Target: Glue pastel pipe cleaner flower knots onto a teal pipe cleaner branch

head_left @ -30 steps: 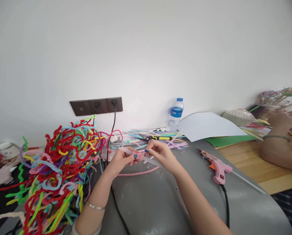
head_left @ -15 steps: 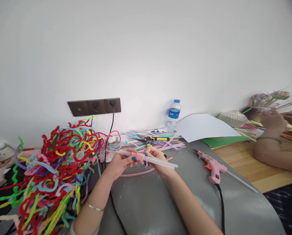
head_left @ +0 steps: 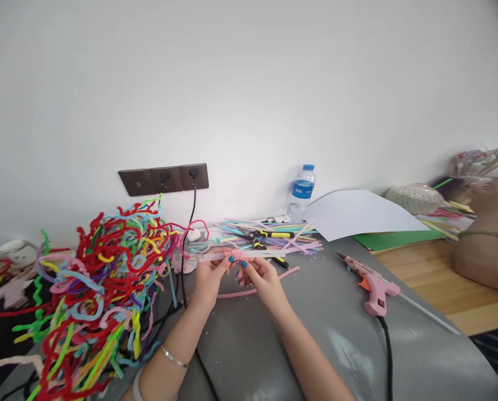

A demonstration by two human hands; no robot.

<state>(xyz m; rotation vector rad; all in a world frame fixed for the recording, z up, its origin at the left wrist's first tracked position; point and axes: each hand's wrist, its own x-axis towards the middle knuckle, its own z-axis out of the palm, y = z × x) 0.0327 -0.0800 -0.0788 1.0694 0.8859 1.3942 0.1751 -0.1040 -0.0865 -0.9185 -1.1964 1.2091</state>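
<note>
My left hand (head_left: 208, 283) is closed in a pinch at the left end of a pink pipe cleaner coil (head_left: 234, 254). The coil is wrapped around long translucent glue sticks (head_left: 269, 253), which lie level across both hands. From the other side, my right hand (head_left: 264, 277) pinches the coil between thumb and fingers; some of its fingertips curl underneath. Below the hands a loose pink pipe cleaner (head_left: 289, 272) rests on the grey table (head_left: 249, 345). Just behind are yellow-and-black pliers (head_left: 269, 234) on a bundle of pastel pipe cleaners (head_left: 307, 245).
A large tangle of coloured pipe cleaners (head_left: 107, 278) covers the left side. At right lies a pink glue gun (head_left: 376, 289) with its black cord. A water bottle (head_left: 303, 189), white paper (head_left: 364, 214) and another person's arm (head_left: 483, 259) are farther back.
The glue sticks have turned from slanting down rightward to nearly level. My right hand has moved from around the sticks to a pinch at the coil. The view has shifted slightly left.
</note>
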